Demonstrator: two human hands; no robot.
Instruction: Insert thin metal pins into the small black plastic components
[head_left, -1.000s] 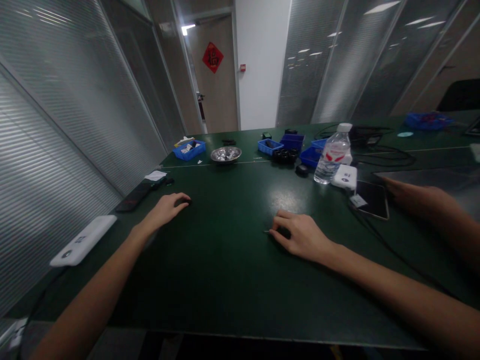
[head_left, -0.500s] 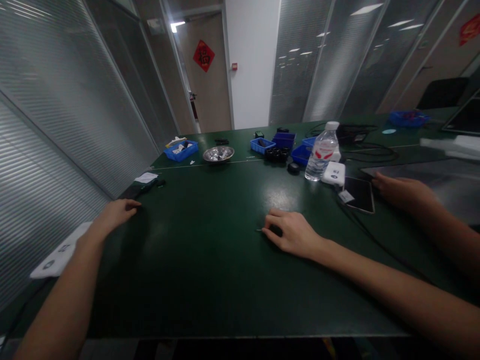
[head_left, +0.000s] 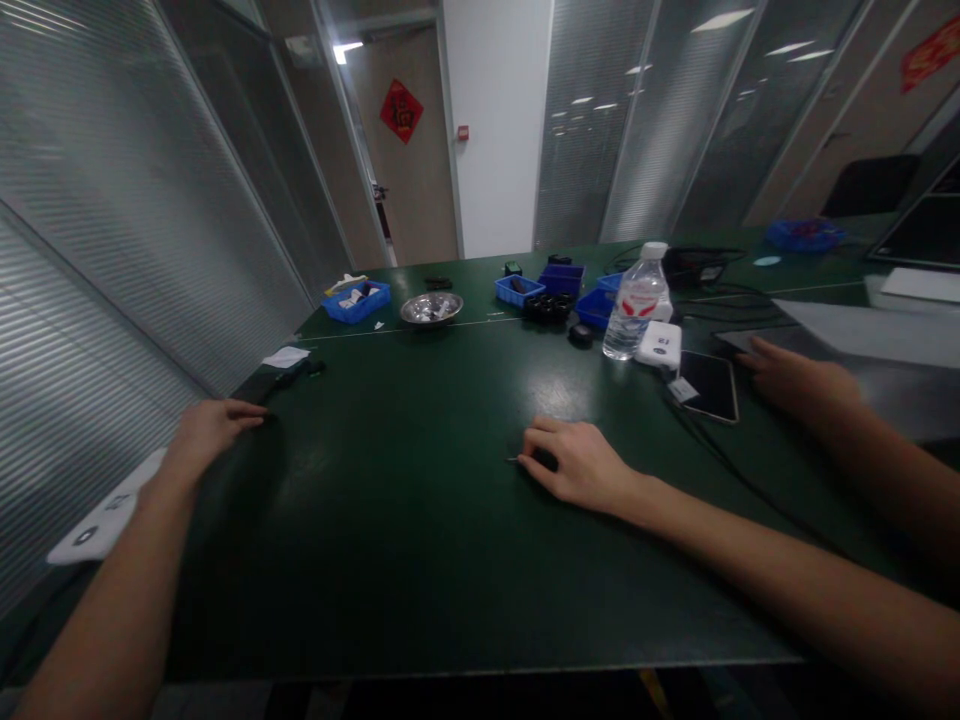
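Right hand (head_left: 581, 467) is curled on the table (head_left: 420, 540), fingers closed over a small dark part (head_left: 545, 460), thin pin poking out past the fingertips. Left hand (head_left: 210, 428) is laid flat, fingers loosely spread, tips touching a black phone (head_left: 264, 385). A co-worker's hand (head_left: 799, 378) is seen beside a second phone (head_left: 705, 385).

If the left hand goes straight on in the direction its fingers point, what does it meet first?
The left hand points right and slightly away, its fingertips at the near end of a dark flat phone-like device. It would probably meet that first, though contact may already exist; the dim light hides it.
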